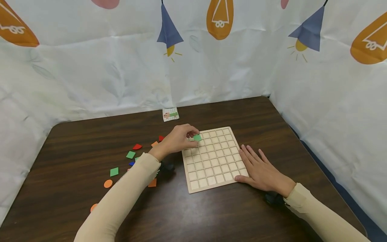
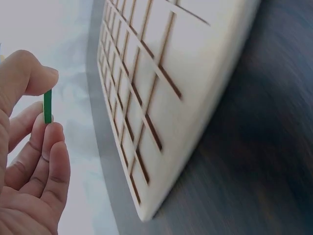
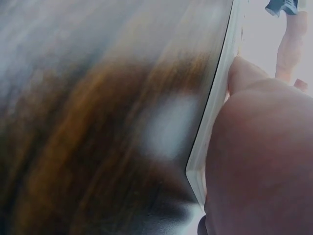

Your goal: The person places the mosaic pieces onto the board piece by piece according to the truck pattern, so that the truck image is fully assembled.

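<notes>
A pale wooden grid board [image 1: 211, 159] with rows of square recesses lies on the dark table. Over its far left corner, my left hand [image 1: 179, 138] pinches a green square tile [image 1: 197, 137] between thumb and fingers. In the left wrist view the tile [image 2: 47, 106] shows edge-on, with the board [image 2: 151, 98] beyond it. My right hand [image 1: 261, 169] lies flat with fingers spread at the board's near right edge, thumb on its corner. The right wrist view shows that hand [image 3: 264, 147] close against the board's side [image 3: 212, 117].
Left of the board lie loose tiles: a green square [image 1: 114, 171], an orange disc [image 1: 108, 183], a red piece [image 1: 137, 147] and several more, some hidden by my left sleeve [image 1: 121, 198]. A small printed card [image 1: 170, 114] sits at the table's back edge, before a patterned curtain [image 1: 127, 67].
</notes>
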Available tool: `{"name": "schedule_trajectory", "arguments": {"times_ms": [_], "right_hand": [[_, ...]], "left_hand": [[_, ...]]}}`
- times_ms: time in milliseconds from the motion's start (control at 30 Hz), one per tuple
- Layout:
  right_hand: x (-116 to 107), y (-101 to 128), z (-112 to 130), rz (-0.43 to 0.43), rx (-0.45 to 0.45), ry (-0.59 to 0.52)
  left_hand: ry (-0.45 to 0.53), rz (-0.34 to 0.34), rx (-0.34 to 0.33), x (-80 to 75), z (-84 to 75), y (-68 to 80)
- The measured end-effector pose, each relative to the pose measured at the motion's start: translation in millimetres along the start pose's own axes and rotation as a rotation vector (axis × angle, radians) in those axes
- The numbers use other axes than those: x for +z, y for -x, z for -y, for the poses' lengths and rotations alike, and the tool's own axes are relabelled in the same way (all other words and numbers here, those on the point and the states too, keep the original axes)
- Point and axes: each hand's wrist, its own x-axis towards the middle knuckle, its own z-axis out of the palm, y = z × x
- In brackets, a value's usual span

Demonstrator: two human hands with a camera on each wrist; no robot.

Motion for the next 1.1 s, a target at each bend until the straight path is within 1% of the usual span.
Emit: {"name": "schedule_trajectory", "arguments": {"times_ms": [133, 300, 767, 933, 1100], "right_hand": [[0, 0, -1, 0.002, 0.0, -0.002], [0, 1, -1, -0.003, -0.006, 0.005], [0, -1, -2, -0.002, -0.021, 0.033], [0, -2, -3, 0.007, -0.014, 0.03], [0, -2, -2, 0.023, -0.006, 0.024]], "left_hand": [[0.006, -0.007, 0.014, 6.9, -4.9, -6.5], [0.039, 0.012, 0.028, 16.3, -10.1, -13.8], [0.071, 0.023, 0.042, 36.2, -19.9, -24.5], [0.072, 0.051, 0.054, 43.4, -25.3, -32.6], [0.051, 0.088, 0.067, 50.5, -32.5, -40.8]]}}
